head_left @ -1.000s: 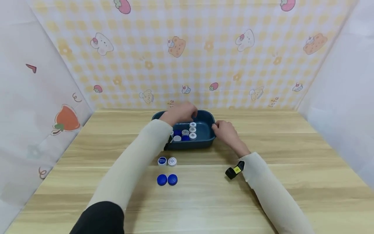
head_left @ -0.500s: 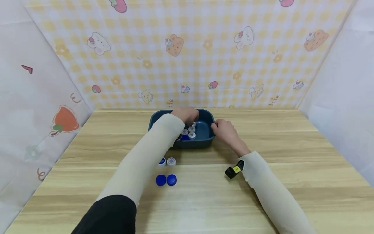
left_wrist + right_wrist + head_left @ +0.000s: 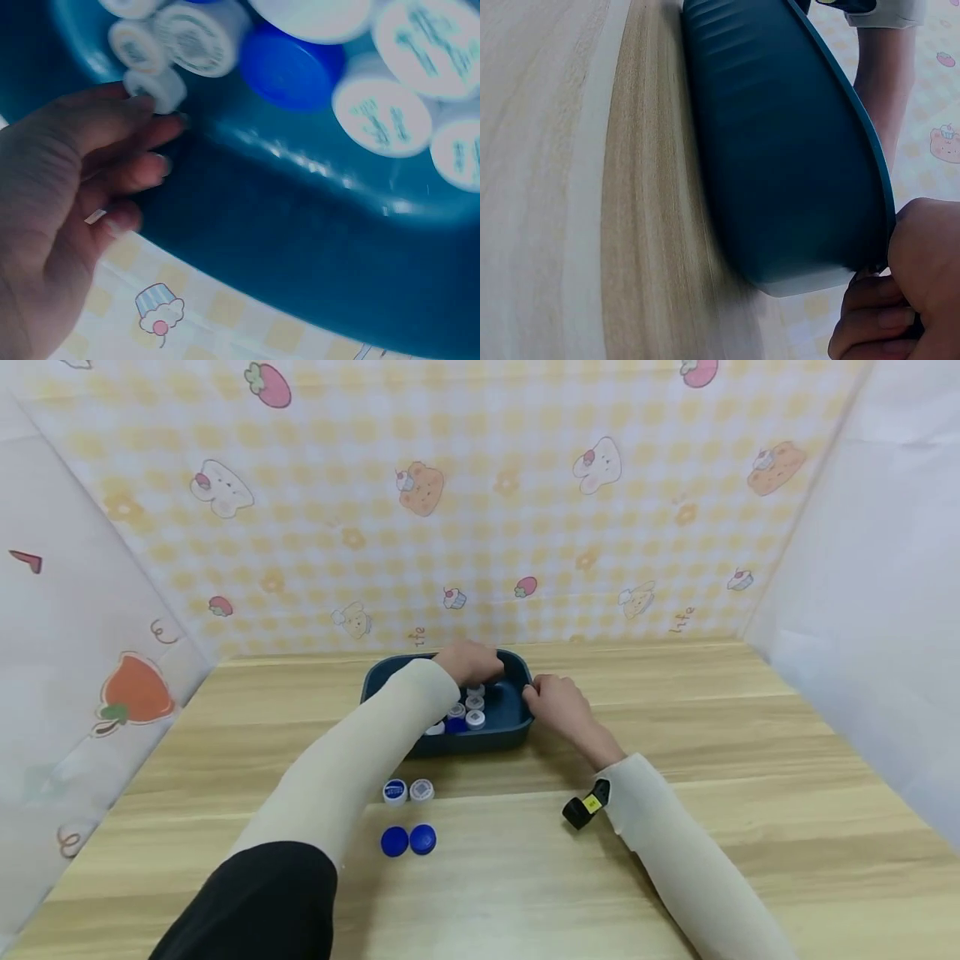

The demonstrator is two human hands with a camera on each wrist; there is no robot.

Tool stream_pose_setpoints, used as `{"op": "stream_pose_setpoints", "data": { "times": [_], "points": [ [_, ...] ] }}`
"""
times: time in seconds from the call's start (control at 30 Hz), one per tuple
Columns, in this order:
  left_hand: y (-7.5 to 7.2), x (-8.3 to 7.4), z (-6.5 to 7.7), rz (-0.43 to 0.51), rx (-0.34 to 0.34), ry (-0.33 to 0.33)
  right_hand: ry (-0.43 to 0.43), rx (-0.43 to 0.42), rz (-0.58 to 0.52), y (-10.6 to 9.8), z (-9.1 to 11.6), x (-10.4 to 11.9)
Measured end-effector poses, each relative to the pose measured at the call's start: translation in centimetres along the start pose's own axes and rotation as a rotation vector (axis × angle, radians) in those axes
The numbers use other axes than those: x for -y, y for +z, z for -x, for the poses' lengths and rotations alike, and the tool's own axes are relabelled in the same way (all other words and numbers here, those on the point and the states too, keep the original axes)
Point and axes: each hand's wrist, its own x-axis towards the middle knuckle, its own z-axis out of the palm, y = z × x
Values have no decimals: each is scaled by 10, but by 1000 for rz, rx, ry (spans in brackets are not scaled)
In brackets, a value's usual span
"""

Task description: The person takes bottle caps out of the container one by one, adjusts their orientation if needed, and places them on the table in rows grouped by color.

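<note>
A dark teal plastic tub (image 3: pixel 480 742) stands near the back of the table with several white and blue bottle caps inside. My left hand (image 3: pixel 469 663) reaches over its far side. In the left wrist view, the thumb and forefinger of that hand (image 3: pixel 67 165) pinch a small white bottle cap (image 3: pixel 157 90) at the end of a row of white caps. A blue cap (image 3: pixel 289 67) lies beside them. My right hand (image 3: pixel 558 703) grips the tub's right rim; the right wrist view shows its fingers (image 3: pixel 874 315) curled below the edge.
On the table in front of the tub lie a blue-printed cap (image 3: pixel 395 792), a white cap (image 3: pixel 422 790) and two plain blue caps (image 3: pixel 394 842). A yellow-checked cloth wall (image 3: pixel 480 527) rises close behind the tub, with white sheets (image 3: pixel 847 610) at both sides.
The head view has shifted, so everything sits further left. My left hand has moved in lower over the right part of the tub and stays there. The right hand keeps its grip on the rim.
</note>
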Motion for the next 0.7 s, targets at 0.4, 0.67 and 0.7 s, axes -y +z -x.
{"op": "stream_pose_setpoints", "data": {
  "times": [0.4, 0.67, 0.7],
  "points": [
    [-3, 11, -7, -458, 35, 274, 23, 15, -14, -3, -2, 4],
    [2, 12, -7, -446, 24, 240, 23, 12, 5, -2, -3, 2],
    [2, 11, -7, -446, 27, 243, 23, 14, 5, -1, -2, 1]
  ]
}}
